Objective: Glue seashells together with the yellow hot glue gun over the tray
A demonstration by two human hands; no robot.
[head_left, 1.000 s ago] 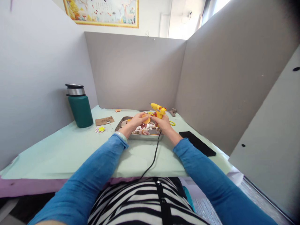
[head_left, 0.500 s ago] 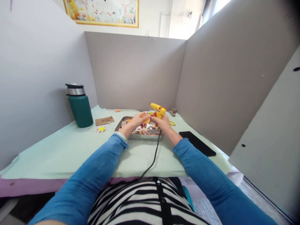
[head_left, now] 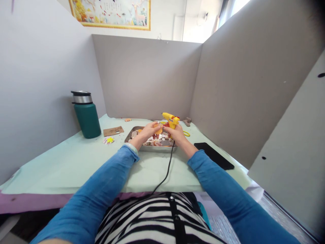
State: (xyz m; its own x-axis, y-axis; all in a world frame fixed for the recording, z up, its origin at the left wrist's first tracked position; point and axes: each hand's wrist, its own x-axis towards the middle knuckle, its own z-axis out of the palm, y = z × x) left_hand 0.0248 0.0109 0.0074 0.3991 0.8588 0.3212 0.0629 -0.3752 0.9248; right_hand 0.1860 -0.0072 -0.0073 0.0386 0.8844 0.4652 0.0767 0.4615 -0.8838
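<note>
My left hand (head_left: pixel 148 131) is closed on a flat, rounded orange piece (head_left: pixel 158 129), perhaps a shell, held over the metal tray (head_left: pixel 152 148). In the tray lie several shells and small pale and brown pieces (head_left: pixel 149 142). Wrapped round the handle of a yellow glue gun (head_left: pixel 170 119) is my right hand (head_left: pixel 177 133), with the nozzle pointing up and to the left. The gun's black cord (head_left: pixel 167 174) runs down over the table edge toward my lap. Both hands are close together, and the fingertips are partly hidden.
A green bottle (head_left: pixel 87 118) stands at the left. Near it lie a brown cardboard piece (head_left: pixel 113 131) and a yellow flower-like piece (head_left: pixel 110 139). A black flat object (head_left: pixel 214 155) is on the right. Yellow-handled scissors (head_left: pixel 186 134) lie behind the tray. Grey partitions (head_left: pixel 147 74) surround the table.
The glue gun has shifted very slightly to the left. Both hands otherwise keep their places and their holds.
</note>
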